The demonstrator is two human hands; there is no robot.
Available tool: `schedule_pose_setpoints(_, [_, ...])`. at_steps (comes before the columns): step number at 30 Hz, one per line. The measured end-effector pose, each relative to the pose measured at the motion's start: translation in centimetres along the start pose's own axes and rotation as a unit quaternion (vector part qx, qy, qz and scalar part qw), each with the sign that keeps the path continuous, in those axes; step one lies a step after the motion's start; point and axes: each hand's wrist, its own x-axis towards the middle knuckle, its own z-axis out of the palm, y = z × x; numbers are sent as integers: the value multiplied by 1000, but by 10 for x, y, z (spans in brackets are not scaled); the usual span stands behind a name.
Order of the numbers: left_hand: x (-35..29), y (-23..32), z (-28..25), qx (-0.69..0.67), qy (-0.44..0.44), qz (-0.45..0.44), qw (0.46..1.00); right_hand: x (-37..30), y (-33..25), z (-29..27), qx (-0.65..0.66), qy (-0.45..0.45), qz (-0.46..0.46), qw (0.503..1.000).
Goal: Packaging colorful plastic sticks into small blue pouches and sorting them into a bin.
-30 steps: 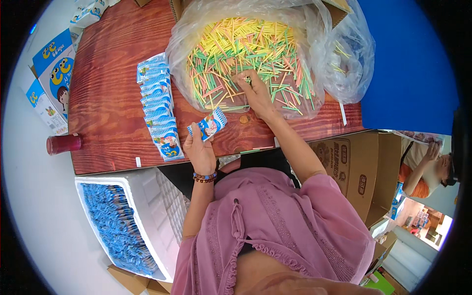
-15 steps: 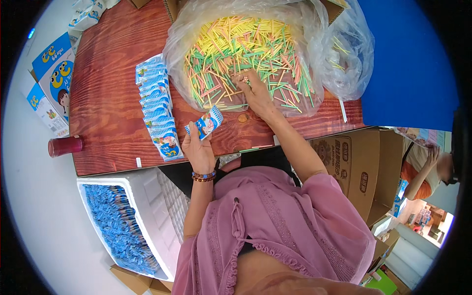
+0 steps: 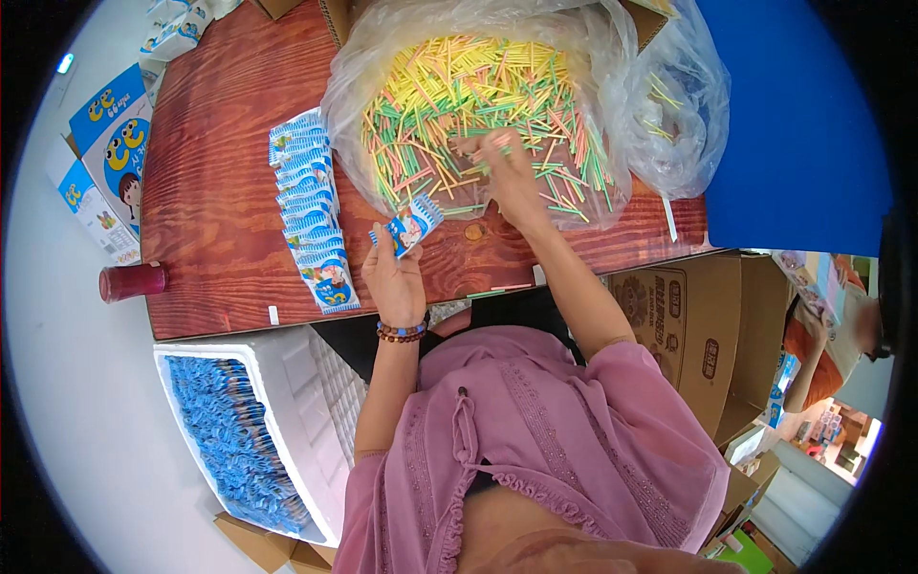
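Note:
My left hand (image 3: pixel 394 282), with a beaded bracelet on its wrist, pinches a small blue-and-white packet (image 3: pixel 413 228) above the near edge of the wooden table. My right hand (image 3: pixel 514 182) is over the near part of a heap of thin candy-like sticks (image 3: pixel 469 81) in yellow, green and pink. Its fingers are curled together and slightly blurred, with a few pale stick ends showing between them. The heap lies in an opened clear plastic bag (image 3: pixel 346 120). Left of the bag, an overlapping row of similar packets (image 3: pixel 311 215) runs along the table.
A red jar (image 3: pixel 132 281) stands at the table's left edge, near printed boxes (image 3: pixel 124 153). Below, a white foam box (image 3: pixel 296 421) holds many blue packets. A second clear bag (image 3: pixel 684 124) lies at right, beside a blue surface (image 3: pixel 794 124). Another person (image 3: pixel 832 354) is at far right.
My right hand has lifted and shifted slightly right from the sticks, fingers drawn together. My left hand and its packet have moved slightly right. The person at far right has changed posture.

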Motion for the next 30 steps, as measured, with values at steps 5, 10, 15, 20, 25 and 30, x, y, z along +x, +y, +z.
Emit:
schedule_pose_setpoints(5, [8,-5,13,-40,-8,-8,999,-3,-42,17,250,35,-3,968])
schedule_pose_setpoints(10, [10,-13,21,-51,-40,-21,998,-16,-61,45,380,39,-86,920])
schedule_pose_setpoints(15, [4,-10,27,-55,-17,-14,998,-20,-62,62,385,37,-104,916])
schedule_pose_setpoints(20, [4,-13,22,-71,-38,6,997,-31,-63,77,357,66,-87,928])
schedule_pose_setpoints(25, [6,-17,23,-81,-39,30,995,-38,-54,77,303,84,-85,946])
schedule_pose_setpoints(30, [12,-15,18,-75,-67,66,993,-45,-48,77,214,15,22,976])
